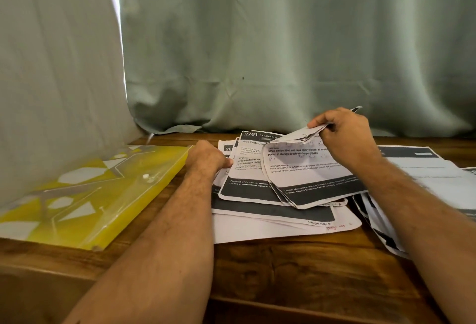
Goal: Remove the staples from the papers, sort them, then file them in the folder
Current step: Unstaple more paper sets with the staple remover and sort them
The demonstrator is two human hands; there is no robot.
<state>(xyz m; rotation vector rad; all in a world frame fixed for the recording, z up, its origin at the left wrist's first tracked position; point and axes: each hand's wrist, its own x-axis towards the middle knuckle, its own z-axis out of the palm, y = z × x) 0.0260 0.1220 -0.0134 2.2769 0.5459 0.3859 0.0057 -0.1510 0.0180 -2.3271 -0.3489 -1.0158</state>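
A loose pile of printed papers (pixel 278 210) lies on the wooden table (pixel 283 267) in the middle. My right hand (pixel 345 133) grips the top edge of a small bundle of sheets (pixel 309 169) and lifts it off the pile, so the sheets curl. My left hand (pixel 207 157) holds the left edge of the pile, thumb on the paper. A yellow translucent snap folder (pixel 85 195) lies shut to the left of the pile. No staple or staple remover shows.
More printed sheets (pixel 425 177) lie spread at the right, partly under my right forearm. Grey-green curtains (pixel 283 53) hang along the back and left of the table. The table's front edge runs close to my body.
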